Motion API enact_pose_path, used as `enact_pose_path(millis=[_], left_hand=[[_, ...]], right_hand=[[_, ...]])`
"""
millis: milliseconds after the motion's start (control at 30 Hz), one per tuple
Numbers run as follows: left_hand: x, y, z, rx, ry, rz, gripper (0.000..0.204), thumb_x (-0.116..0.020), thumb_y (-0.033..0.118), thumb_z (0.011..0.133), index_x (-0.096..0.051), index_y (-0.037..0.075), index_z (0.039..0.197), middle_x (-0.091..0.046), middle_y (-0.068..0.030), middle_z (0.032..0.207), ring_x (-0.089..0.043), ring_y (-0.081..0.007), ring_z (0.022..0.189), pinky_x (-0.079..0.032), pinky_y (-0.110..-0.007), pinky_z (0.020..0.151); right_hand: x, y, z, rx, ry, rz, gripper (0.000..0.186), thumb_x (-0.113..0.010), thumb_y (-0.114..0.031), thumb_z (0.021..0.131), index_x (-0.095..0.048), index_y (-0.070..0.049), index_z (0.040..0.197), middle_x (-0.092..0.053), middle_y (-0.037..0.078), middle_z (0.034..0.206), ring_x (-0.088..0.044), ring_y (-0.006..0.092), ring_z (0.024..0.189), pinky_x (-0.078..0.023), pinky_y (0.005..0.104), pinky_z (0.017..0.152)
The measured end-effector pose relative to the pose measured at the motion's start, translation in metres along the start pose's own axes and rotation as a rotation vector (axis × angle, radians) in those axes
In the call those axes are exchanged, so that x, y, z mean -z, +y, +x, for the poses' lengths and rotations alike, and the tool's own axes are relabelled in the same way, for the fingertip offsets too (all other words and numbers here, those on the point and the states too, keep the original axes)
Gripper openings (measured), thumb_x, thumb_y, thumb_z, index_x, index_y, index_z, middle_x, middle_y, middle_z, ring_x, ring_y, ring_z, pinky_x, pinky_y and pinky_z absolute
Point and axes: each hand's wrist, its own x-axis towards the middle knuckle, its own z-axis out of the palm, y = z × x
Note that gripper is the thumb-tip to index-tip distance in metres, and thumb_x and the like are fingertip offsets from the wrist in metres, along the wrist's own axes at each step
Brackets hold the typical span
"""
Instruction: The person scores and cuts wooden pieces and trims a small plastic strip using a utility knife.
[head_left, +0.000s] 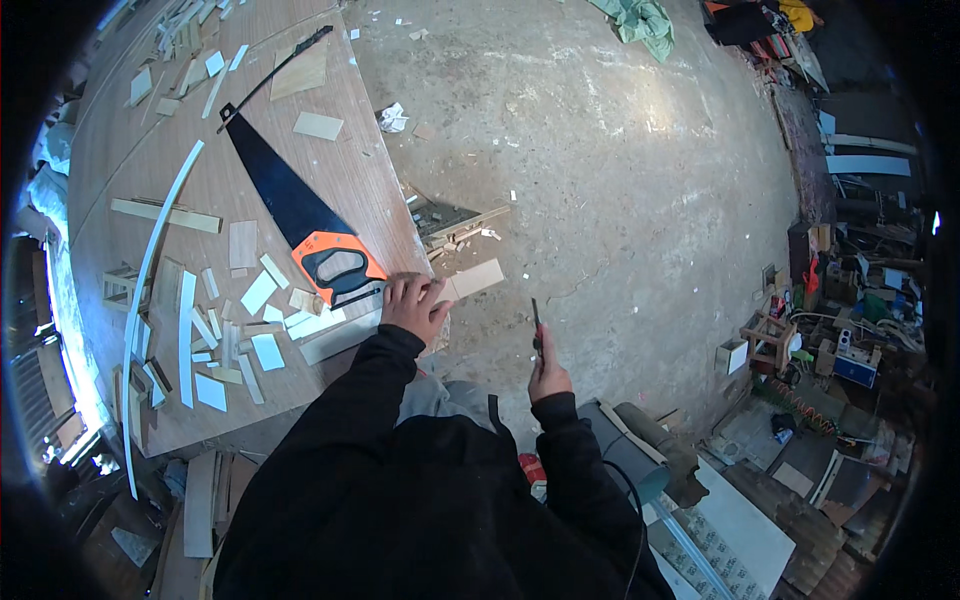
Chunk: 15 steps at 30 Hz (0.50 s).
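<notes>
Pale wood (pixel 474 280) lies under the left hand (pixel 411 305), beside an orange-handled saw (pixel 287 190).

Saw (pixel 280 178) on table (pixel 362 165), board (pixel 477 279) jutting past edge

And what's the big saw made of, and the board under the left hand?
Saw blade: likely metal, dark and smooth, since it looks thin and flat.
Saw handle: probably plastic, bright orange and black, from its moulded look.
Board: maybe wood or fibreboard, tan and matt; no grain is clear enough to settle it.
</notes>
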Motion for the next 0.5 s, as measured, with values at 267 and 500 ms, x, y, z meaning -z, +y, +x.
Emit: enact_pose_path(millis=[267,500], left_hand=[[-0.001,-0.001,-0.006,0.011,-0.048,-0.019,0.040,-0.065,0.041,0.086,-0.064,0.019,0.119,-0.054,-0.0034,0.109,-0.050,-0.0280,0.102,-0.037,-0.046,0.091],[-0.005,-0.004,-0.006,0.042,-0.066,-0.020,0.041,-0.064,0.046,0.086,-0.065,0.021,0.118,-0.055,-0.0039,0.111,-0.049,-0.0279,0.106,-0.037,-0.046,0.092]], right_hand=[[-0.039,-0.063,0.025,0.244,-0.128,0.067,0.071,-0.048,-0.007,0.091,-0.021,-0.026,0.153,-0.066,0.025,0.108,-0.064,0.0467,0.086,-0.052,0.0523,0.074],[-0.050,-0.081,0.042,0.134,-0.325,-0.097,0.071,-0.045,0.000,0.090,-0.021,-0.020,0.153,-0.065,0.021,0.116,-0.064,0.0443,0.096,-0.053,0.0485,0.079]])
